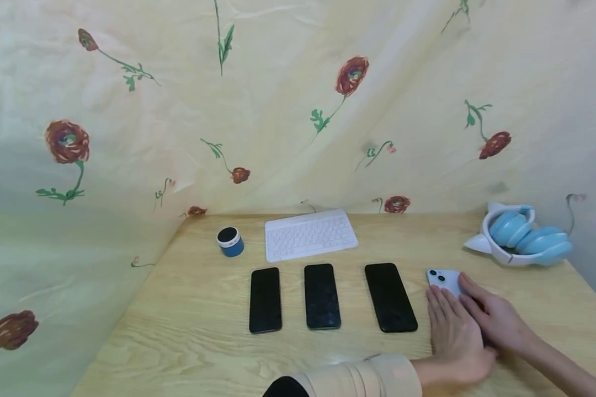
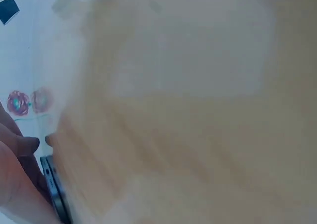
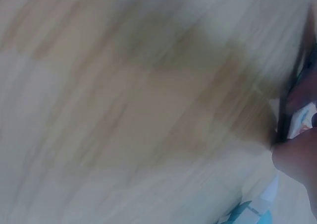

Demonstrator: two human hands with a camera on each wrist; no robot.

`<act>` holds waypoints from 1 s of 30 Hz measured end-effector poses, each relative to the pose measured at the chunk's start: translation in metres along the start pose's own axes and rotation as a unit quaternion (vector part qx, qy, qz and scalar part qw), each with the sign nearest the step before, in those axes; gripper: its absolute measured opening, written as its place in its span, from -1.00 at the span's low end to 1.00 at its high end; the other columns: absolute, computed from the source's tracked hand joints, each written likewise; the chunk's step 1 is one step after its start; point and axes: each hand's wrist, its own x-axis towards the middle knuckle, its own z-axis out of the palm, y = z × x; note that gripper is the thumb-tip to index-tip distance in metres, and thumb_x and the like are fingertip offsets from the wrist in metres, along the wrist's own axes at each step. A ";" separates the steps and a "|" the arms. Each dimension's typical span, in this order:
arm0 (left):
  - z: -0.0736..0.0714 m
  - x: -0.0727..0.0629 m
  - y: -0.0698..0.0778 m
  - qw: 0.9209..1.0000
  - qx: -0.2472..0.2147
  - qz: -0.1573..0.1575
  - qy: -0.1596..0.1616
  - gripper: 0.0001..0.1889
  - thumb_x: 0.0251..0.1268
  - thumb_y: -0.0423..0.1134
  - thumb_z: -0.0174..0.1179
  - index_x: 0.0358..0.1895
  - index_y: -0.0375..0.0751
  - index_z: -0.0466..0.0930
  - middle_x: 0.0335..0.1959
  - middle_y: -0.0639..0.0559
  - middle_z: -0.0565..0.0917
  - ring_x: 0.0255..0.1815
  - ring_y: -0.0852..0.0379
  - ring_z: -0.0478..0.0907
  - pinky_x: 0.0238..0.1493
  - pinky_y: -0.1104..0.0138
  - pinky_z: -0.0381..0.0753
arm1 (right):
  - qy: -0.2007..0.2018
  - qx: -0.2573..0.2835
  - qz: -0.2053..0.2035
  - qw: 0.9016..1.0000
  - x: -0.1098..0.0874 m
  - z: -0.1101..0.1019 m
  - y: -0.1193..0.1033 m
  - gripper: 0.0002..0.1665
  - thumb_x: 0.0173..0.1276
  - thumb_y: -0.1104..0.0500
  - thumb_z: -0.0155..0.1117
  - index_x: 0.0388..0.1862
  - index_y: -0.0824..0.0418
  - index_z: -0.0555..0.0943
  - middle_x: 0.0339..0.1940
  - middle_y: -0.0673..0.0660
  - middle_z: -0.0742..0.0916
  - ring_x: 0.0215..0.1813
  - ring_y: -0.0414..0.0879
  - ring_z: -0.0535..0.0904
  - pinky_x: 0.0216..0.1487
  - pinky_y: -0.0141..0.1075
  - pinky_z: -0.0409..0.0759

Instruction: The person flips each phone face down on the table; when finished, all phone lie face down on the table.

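Note:
A pale blue-white smartphone (image 1: pixel 449 279) lies on the right part of the table with its two-lens camera side up. My left hand (image 1: pixel 454 333) lies over its lower left part with straight fingers, its thumb hidden. From the right, my right hand (image 1: pixel 501 320) holds the phone's right side, fingers partly over its back. The hands are close together and cover the lower part of the phone. In the left wrist view the phone's dark edge (image 2: pixel 55 189) shows beside fingers at lower left. A fingertip (image 3: pixel 292 157) touches a dark edge in the right wrist view.
Left of the hands, three black smartphones (image 1: pixel 391 298) lie screen up in a row. Behind them are a white keyboard (image 1: pixel 310 236) and a small blue speaker (image 1: pixel 230 242). Blue-and-white headphones (image 1: pixel 521 236) lie at the back right, before a flowered curtain (image 1: pixel 288 110).

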 end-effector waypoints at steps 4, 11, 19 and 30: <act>0.004 0.003 0.010 0.998 0.018 -0.051 0.044 0.17 -0.14 0.47 0.25 0.51 -0.12 0.05 0.52 -0.05 0.04 0.53 0.09 -0.08 0.42 0.32 0.02 | -0.005 0.033 0.033 0.999 0.003 -0.006 -0.005 -0.38 0.59 0.15 -0.10 0.39 0.62 0.15 0.33 0.60 0.30 0.37 -0.42 0.01 0.04 -0.84 -0.09; 0.004 0.003 0.010 0.996 0.016 -0.058 0.063 0.04 -0.06 0.32 0.30 0.47 -0.16 0.14 0.50 -0.10 0.10 0.53 0.02 -0.05 0.43 0.27 0.01 | -0.029 0.100 0.092 0.990 0.008 -0.011 -0.014 -0.33 0.61 0.07 -0.15 0.41 0.59 0.13 0.39 0.55 0.26 0.42 0.29 0.10 0.00 -0.83 0.02; -0.002 -0.006 -0.003 0.996 -0.062 0.024 0.060 0.03 0.24 0.22 0.10 0.55 -0.29 -0.23 0.53 -0.26 -0.07 0.53 -0.22 -0.14 0.36 0.09 0.16 | 0.022 0.168 0.108 0.980 0.003 -0.015 -0.015 -0.34 0.60 0.03 -0.11 0.44 0.48 0.18 0.34 0.04 0.48 0.15 -0.67 0.27 -0.03 -0.75 0.27; -0.019 -0.008 -0.014 0.986 -0.152 0.065 0.027 -0.22 0.44 -0.05 -0.02 0.56 -0.01 -0.28 0.56 0.00 -0.09 0.53 -0.01 -0.05 0.33 0.11 0.24 | 0.035 0.230 0.094 0.968 0.010 -0.006 -0.012 -0.34 0.62 0.06 -0.19 0.50 0.42 -0.01 0.49 -0.11 0.19 0.10 -0.75 0.25 -0.08 -0.71 0.39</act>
